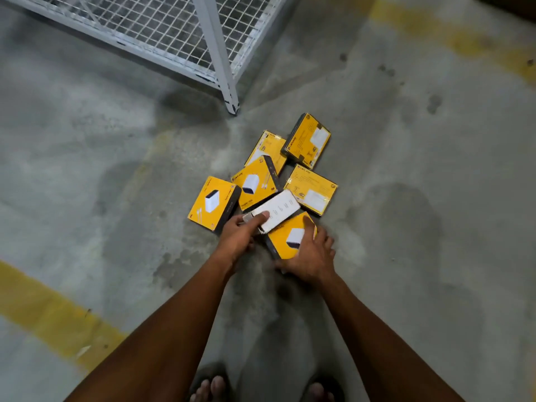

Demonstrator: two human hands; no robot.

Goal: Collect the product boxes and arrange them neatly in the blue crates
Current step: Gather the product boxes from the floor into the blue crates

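Product boxes sit in a loose cluster on the concrete floor (406,198), just in front of the person's feet, none in a crate; no blue crate in frame

White box (277,210) lies slanted across the middle of the pile, near end gripped by the left hand (240,236), thumb on top, fingers curled under. Its far end overlaps the yellow box with charger picture (255,182)

Nearest yellow box (287,236) is held by the right hand (310,256): fingers spread over its right side and near edge, thumb under the near corner. Can't tell if it's lifted or flat on the floor. White box's near corner overlaps its top left

Rest of the pile, all yellow with dark sides:
- left yellow box (213,203), face up, charger picture, just beside the left hand
- right yellow box (311,188), back side up, touching or nearly touching the white box's far end
- far yellow box (307,140), back side up, tilted, resting partly on a thin yellow box (268,147)
- that thin one is partly under the charger-picture box too

Beyond the pile: white wire-mesh cage (145,27), its corner post foot (232,105) near the far boxes but apart from them. Worn yellow floor stripes (52,311) at lower left and upper right. Toes in sandals (211,387) at the bottom edge
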